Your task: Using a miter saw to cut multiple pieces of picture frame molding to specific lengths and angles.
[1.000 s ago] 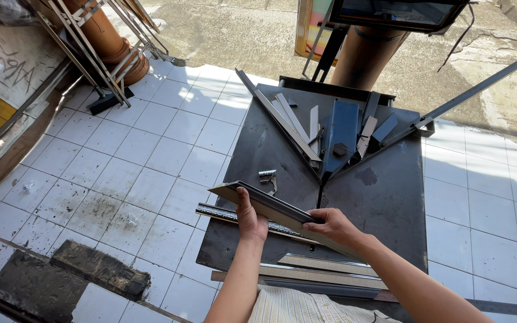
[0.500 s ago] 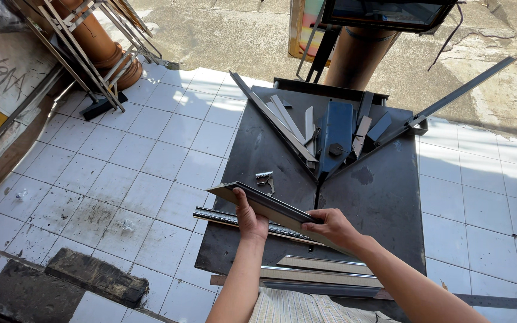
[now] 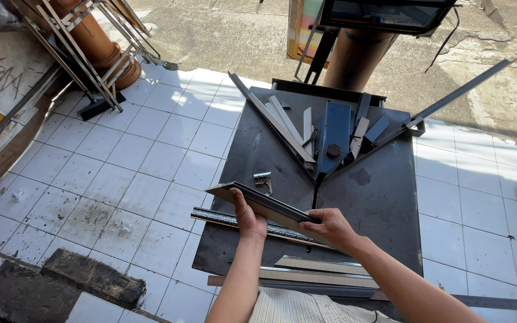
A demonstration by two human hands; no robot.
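Grey-brown moulding (image 3: 264,205), a mitred strip with a pointed left end, is being held just above the dark steel table (image 3: 384,203), slanting down from left to right. It is being gripped by both hands: the left hand (image 3: 248,218) is closed around its middle from below, and the right hand (image 3: 329,226) is closed over its right end.

Several risks are being judged from this hold. The pointed end is overhanging the table's left edge above the white tiles (image 3: 121,173), so a loosened grip is likely to let it tip and drop there, chipping the mitre. A darker ribbed strip (image 3: 222,218) is lying just beneath the hands, touching the table; it could be nudged off the edge if the moulding is being lowered carelessly. Small metal bits (image 3: 262,177) are lying near the moulding's path and could mar its face. The blue cutter (image 3: 333,134) at the V-shaped fences (image 3: 276,122) is well ahead of the hands; fingers being brought close to its blade would be endangered.
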